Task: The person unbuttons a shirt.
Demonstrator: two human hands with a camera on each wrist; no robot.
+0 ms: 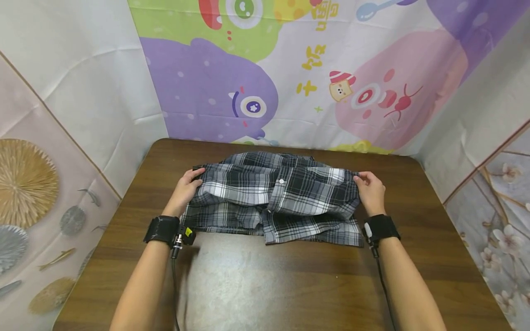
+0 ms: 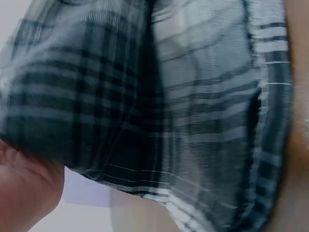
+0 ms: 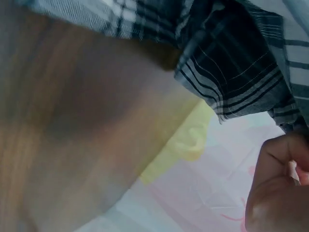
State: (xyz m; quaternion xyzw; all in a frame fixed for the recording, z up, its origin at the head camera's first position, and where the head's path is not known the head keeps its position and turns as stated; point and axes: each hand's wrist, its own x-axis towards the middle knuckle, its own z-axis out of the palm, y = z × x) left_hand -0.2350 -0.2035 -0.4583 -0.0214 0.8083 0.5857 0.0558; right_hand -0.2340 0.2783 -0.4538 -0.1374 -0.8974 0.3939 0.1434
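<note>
Plaid shirt (image 1: 306, 195): rumpled black, grey and white cloth, near the table's (image 1: 397, 276) far edge
Button (image 1: 281, 181): round, white
Left hand (image 1: 186, 189): fingers pinching one end
Right hand (image 1: 371, 192): fingers pinching the opposite end
Tabletop: brown wood-grain, rounded far corners

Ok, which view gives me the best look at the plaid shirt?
The head view: it shows the plaid shirt across its width, held by the left hand and right hand. The left wrist view shows only close-up folds and edges; the right wrist view, just parts along the top and right.
</note>
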